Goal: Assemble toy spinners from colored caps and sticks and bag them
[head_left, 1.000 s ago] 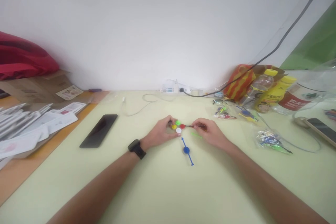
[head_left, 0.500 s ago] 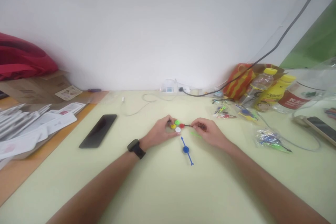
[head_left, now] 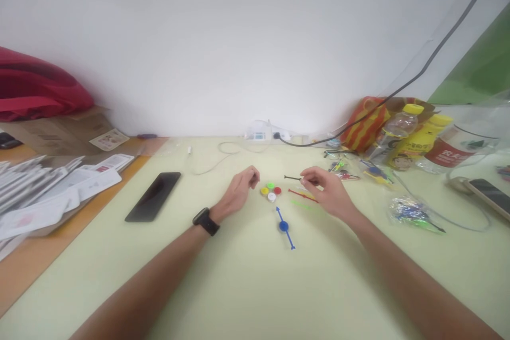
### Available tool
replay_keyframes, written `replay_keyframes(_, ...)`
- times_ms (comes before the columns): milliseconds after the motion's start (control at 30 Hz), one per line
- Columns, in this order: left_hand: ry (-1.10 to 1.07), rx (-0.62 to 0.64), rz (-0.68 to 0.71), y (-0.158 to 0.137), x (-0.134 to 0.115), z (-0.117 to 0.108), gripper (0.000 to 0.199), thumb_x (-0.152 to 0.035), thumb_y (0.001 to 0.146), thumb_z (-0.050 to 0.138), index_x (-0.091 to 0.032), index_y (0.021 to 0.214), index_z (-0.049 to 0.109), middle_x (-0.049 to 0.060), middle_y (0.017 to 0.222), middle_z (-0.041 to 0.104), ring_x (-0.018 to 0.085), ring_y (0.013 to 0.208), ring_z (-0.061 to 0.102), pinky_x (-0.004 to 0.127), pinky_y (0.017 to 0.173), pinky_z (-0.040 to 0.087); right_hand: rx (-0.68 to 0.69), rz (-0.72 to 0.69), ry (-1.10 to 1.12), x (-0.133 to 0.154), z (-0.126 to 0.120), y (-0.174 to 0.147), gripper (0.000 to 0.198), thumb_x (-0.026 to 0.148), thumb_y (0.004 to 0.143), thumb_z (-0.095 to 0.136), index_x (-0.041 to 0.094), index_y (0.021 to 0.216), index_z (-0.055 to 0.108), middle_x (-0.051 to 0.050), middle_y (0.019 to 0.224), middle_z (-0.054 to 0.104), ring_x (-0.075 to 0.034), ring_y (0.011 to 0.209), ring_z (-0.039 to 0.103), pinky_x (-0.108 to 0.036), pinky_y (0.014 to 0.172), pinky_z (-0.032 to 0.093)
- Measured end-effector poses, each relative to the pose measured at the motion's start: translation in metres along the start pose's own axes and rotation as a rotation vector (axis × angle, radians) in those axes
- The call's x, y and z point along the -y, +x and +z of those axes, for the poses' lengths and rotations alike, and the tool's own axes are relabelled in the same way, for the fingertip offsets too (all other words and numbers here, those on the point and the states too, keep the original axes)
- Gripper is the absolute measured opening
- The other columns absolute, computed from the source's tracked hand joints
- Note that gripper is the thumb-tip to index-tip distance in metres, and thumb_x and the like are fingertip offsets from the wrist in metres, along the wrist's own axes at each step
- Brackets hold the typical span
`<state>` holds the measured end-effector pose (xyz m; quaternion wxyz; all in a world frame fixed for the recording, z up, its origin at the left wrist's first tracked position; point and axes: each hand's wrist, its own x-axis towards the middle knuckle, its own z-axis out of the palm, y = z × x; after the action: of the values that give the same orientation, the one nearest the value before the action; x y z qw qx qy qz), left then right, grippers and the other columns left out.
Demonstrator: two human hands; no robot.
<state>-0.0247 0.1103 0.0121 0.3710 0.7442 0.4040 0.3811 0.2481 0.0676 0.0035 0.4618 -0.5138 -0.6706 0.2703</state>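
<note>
Between my fingers and thumb, my right hand (head_left: 324, 191) pinches a thin black arrow (head_left: 292, 177), which points out to the left. A red arrow (head_left: 300, 194) and a light green arrow (head_left: 302, 204) lie just below its fingertips. My left hand (head_left: 240, 188), with a dark watch at the wrist, is closed; what it holds, if anything, is hidden. Small round discs lie grouped between the hands: a green disc (head_left: 271, 186), a yellow disc (head_left: 264, 191), a red disc (head_left: 278, 191) and a white disc (head_left: 271, 197). Nearer to me rests a blue arrow spinner (head_left: 283, 226).
A black phone (head_left: 153, 196) and stacked white packets (head_left: 59, 191) are on the left. To the right are clear bags of coloured parts (head_left: 414, 212), yellow-capped bottles (head_left: 414, 143) and another phone (head_left: 488, 196). A dark cable (head_left: 342, 135) runs along the back.
My right hand has lifted slightly, and the black arrow now shows in its fingers, with the red arrow lying below. My left hand has drawn back left from the discs, its fingers curled.
</note>
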Motion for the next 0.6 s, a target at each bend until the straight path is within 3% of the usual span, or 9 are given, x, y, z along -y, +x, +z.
replay_keyframes(67, -0.051, -0.027, -0.009, 0.012, -0.008, -0.005, 0.038, -0.042, 0.102, 0.035, -0.021, 0.083, 0.060, 0.000, 0.071, 0.051, 0.016, 0.067, 0.049, 0.032, 0.065, 0.043, -0.048, 0.021, 0.093, 0.008, -0.005, 0.009, 0.026, 0.043, 0.086, 0.072, 0.020, 0.097, 0.070, -0.007, 0.086, 0.075, -0.022, 0.079, 0.072, -0.037, 0.076, 0.058)
replay_keyframes(200, -0.132, -0.049, -0.058, 0.042, -0.033, -0.009, 0.020, -0.036, 0.090, 0.061, -0.022, 0.103, 0.067, 0.001, 0.083, 0.059, 0.015, 0.069, 0.056, 0.030, 0.064, 0.047, -0.135, -0.001, 0.236, 0.034, -0.018, 0.040, 0.033, 0.048, 0.077, 0.082, 0.019, 0.091, 0.073, -0.006, 0.082, 0.076, -0.020, 0.071, 0.071, -0.036, 0.071, 0.061)
replay_keyframes(333, -0.236, -0.117, -0.006, 0.055, -0.048, 0.000, 0.031, -0.039, 0.083, 0.074, -0.021, 0.109, 0.070, 0.005, 0.097, 0.067, 0.016, 0.076, 0.066, 0.033, 0.074, 0.055, -0.254, -0.091, 0.248, 0.060, -0.029, 0.068, 0.032, 0.046, 0.074, 0.084, 0.018, 0.088, 0.076, -0.005, 0.081, 0.075, -0.015, 0.063, 0.064, -0.030, 0.060, 0.056)
replay_keyframes(433, -0.302, 0.010, -0.020, 0.048, -0.046, 0.005, 0.038, -0.037, 0.080, 0.080, -0.022, 0.114, 0.071, 0.007, 0.105, 0.071, 0.020, 0.088, 0.070, 0.038, 0.085, 0.058, -0.197, -0.093, 0.268, 0.071, -0.029, 0.072, 0.029, 0.042, 0.074, 0.085, 0.018, 0.088, 0.078, -0.004, 0.076, 0.073, -0.016, 0.065, 0.064, -0.031, 0.063, 0.056)
replay_keyframes(600, -0.374, 0.147, -0.081, 0.034, -0.039, 0.000, 0.046, -0.033, 0.076, 0.084, -0.023, 0.119, 0.072, 0.010, 0.125, 0.070, 0.025, 0.101, 0.071, 0.045, 0.093, 0.058, 0.044, -0.001, 0.307, 0.071, -0.012, 0.062, 0.029, 0.041, 0.077, 0.082, 0.018, 0.095, 0.078, -0.006, 0.083, 0.076, -0.019, 0.075, 0.072, -0.036, 0.076, 0.059)
